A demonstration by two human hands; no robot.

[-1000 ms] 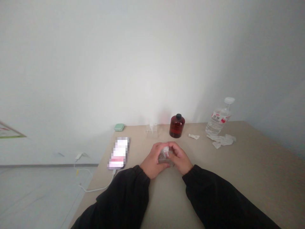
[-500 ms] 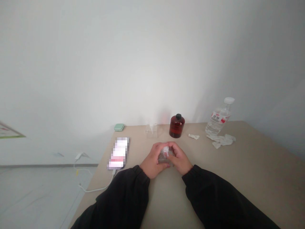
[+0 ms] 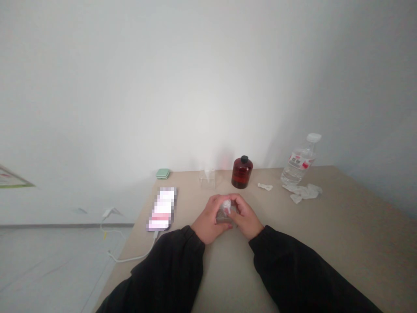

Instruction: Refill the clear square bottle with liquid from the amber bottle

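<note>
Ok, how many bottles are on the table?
2: a brown bottle at the back, and a water bottle at the back right. The clear thing being held may be a third; I can't tell.

Interior: plain room, home or office, cannot tell which; white painted wall point(image 3: 195, 87) with a grey skirting strip point(image 3: 65, 226); pale grey floor point(image 3: 48, 269); beige table point(image 3: 325, 217) set against the wall; beyond the hands, an amber glass bottle point(image 3: 242, 172) with black cap; ahead and right of the right hand point(image 3: 247, 216), a plastic water bottle point(image 3: 300, 160) and crumpled tissue point(image 3: 302, 191); left of the left hand point(image 3: 206, 219), a blurred phone point(image 3: 161, 208) on a white charging cable point(image 3: 130, 260).
</note>
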